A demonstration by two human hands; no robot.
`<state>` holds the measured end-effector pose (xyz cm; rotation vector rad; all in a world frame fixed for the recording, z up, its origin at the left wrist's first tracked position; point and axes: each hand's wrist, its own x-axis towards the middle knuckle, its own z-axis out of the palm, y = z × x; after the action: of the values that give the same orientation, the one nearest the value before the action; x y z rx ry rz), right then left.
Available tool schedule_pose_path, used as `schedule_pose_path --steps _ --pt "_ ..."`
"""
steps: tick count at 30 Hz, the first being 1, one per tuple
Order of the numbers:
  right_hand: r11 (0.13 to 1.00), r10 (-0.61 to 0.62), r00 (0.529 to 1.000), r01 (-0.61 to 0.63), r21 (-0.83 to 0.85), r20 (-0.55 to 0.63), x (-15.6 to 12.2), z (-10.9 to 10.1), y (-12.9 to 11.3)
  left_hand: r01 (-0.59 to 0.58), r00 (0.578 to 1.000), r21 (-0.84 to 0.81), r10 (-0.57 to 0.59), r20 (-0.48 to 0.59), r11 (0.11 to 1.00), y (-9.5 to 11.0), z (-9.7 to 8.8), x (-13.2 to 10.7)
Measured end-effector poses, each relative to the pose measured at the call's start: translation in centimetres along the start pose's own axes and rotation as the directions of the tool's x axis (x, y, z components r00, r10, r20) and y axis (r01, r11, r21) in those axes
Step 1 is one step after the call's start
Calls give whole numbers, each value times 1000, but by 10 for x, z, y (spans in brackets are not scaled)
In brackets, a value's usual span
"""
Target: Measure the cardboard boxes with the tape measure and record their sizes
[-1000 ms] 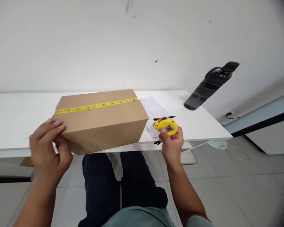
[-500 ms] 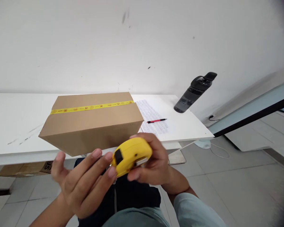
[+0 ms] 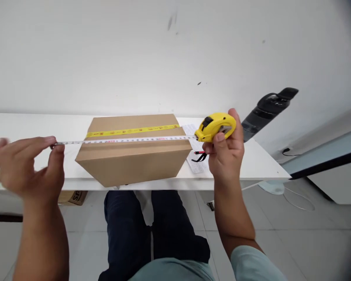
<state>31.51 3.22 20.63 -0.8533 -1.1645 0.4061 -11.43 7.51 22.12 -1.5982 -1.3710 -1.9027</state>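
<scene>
My right hand point(image 3: 226, 150) is wrapped round a yellow tape measure point(image 3: 215, 127), with a black strap hanging below it. Out of its case runs the white blade point(image 3: 134, 139), stretched level to the left. My left hand point(image 3: 32, 164) pinches the metal hook end between thumb and fingers. The blade passes over the top of a brown cardboard box point(image 3: 134, 168), just in front of the yellow printed packing tape point(image 3: 131, 130) on it. Whether the blade touches the box I cannot tell.
The box sits on a white table point(image 3: 263, 164) against the wall. To its right lie written paper point(image 3: 197, 166) and a red pen point(image 3: 199, 152), partly hidden. A dark bottle point(image 3: 266, 113) stands behind my right hand. Another cardboard box point(image 3: 73, 197) is under the table.
My hands have moved apart and up over the box: left hand leftward, right hand rightward. The blade is now drawn out between them; before, my hands were together in front of the box.
</scene>
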Motion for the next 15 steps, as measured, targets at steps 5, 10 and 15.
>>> schedule_pose_path --steps 5,10,15 --pt "995 92 995 -93 28 50 4 -7 28 -32 999 -54 34 33 998 -16 6 -9" --pt "996 91 991 -89 -15 103 -1 -3 33 -72 980 -160 100 174 984 13 9 -41" --pt "998 51 992 -46 -47 117 3 -1 33 -107 969 -208 149 195 972 32 19 -45"
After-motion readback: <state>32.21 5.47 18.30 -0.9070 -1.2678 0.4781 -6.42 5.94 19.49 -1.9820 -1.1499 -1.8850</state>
